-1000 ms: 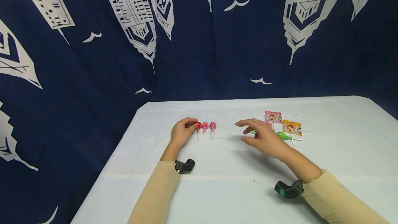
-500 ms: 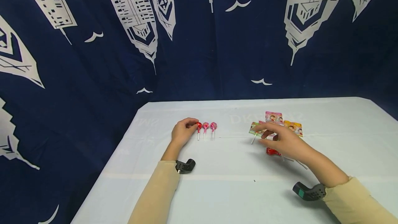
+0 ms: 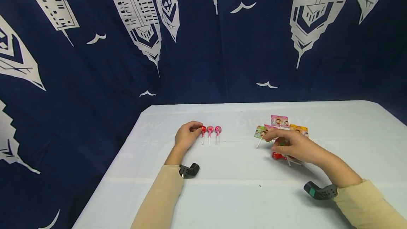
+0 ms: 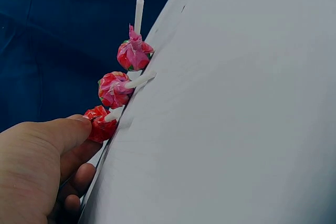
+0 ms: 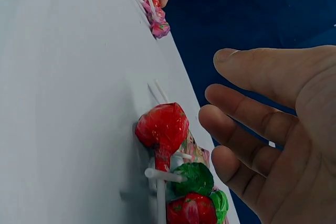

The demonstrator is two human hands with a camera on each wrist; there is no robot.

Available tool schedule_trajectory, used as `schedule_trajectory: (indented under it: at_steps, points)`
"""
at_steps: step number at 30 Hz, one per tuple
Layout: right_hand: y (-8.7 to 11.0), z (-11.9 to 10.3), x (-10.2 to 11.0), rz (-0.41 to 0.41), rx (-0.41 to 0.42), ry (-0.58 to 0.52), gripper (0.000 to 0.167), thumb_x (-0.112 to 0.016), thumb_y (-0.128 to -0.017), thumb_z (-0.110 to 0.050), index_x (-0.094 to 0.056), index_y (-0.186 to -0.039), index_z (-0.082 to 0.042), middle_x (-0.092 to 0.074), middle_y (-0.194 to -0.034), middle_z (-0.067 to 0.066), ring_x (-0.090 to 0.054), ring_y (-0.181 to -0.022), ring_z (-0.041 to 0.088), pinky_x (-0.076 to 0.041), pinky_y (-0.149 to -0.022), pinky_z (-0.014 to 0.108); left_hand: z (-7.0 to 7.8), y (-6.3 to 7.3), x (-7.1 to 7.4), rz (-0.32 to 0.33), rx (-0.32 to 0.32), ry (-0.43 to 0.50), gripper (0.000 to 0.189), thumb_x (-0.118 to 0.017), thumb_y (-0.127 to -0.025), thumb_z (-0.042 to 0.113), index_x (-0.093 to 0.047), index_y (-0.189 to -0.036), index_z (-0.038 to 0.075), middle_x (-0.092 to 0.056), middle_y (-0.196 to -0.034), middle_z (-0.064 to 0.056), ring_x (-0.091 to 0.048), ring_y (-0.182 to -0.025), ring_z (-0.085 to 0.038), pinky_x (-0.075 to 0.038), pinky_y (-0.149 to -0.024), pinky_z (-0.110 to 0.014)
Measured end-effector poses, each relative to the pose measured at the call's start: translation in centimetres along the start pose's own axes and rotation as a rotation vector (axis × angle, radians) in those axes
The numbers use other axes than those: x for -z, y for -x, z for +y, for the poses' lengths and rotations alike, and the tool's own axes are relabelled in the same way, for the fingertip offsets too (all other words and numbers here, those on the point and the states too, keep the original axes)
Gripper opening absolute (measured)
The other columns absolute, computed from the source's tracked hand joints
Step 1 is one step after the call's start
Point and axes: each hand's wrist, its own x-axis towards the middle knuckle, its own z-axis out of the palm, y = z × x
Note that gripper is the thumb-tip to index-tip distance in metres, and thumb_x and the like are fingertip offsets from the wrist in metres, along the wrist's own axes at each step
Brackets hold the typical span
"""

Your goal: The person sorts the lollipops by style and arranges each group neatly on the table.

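Three wrapped lollipops stand in a row, heads away from me. My left hand (image 3: 187, 135) pinches the head of the red lollipop (image 3: 204, 129) at the row's left end; in the left wrist view the thumb lies against its wrapper. Beside it are two pink lollipops (image 3: 210, 129) (image 3: 217, 129). My right hand (image 3: 297, 146) hovers above a loose pile, its fingers apart and holding nothing. In the right wrist view a red lollipop (image 5: 163, 124) lies nearest, with a green lollipop (image 5: 193, 178) and another red one (image 5: 191, 211) by it. The hand partly hides the pile in the head view.
Flat printed candy packets lie around the pile: a pink packet (image 3: 279, 121), a green packet (image 3: 260, 131) and an orange packet (image 3: 300, 130). A white cloth covers the table (image 3: 229, 193). Behind it hangs a dark blue curtain (image 3: 197, 70) with white building prints.
My right hand has moved right and slightly toward me, from left of the pile to over it, uncovering the green packet and a red lollipop. My left hand stays on its lollipop.
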Motion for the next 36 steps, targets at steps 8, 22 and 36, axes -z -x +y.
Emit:
schedule_trajectory:
  at_steps: [8, 22, 36]
  points:
    - [-0.3, 0.7, 0.1, -0.063, -0.033, 0.032, 0.030, -0.070, -0.091, -0.010, -0.067, -0.121, -0.012, -0.069, -0.114, 0.008, -0.060, -0.085, 0.006, -0.051, -0.070, 0.023, -0.6, 0.3, 0.2, 0.007, 0.023, 0.000, 0.018, -0.073, -0.091, 0.027, -0.076, -0.109, 0.023, -0.075, -0.104, 0.002, -0.064, -0.092, -0.016, -0.047, -0.082, -0.033]
    - [0.3, 1.7, 0.5, -0.115, 0.006, 0.075, 0.035, -0.071, -0.090, -0.009, -0.066, -0.124, -0.012, -0.069, -0.104, 0.000, -0.054, -0.082, 0.004, -0.047, -0.066, 0.022, -0.4, 0.3, 0.0, 0.004, 0.004, 0.000, 0.018, -0.072, -0.091, 0.025, -0.076, -0.109, 0.022, -0.075, -0.101, 0.002, -0.062, -0.089, -0.014, -0.046, -0.079, -0.030]
    - [0.7, 1.7, 0.7, -0.169, -0.028, 0.079, 0.033, -0.076, -0.088, -0.019, -0.068, -0.120, -0.021, -0.068, -0.104, -0.002, -0.053, -0.083, 0.006, -0.045, -0.065, 0.022, -0.1, 0.0, 0.0, 0.010, -0.011, 0.005, 0.018, -0.072, -0.091, 0.024, -0.076, -0.108, 0.021, -0.075, -0.101, 0.001, -0.063, -0.089, -0.014, -0.047, -0.079, -0.030]
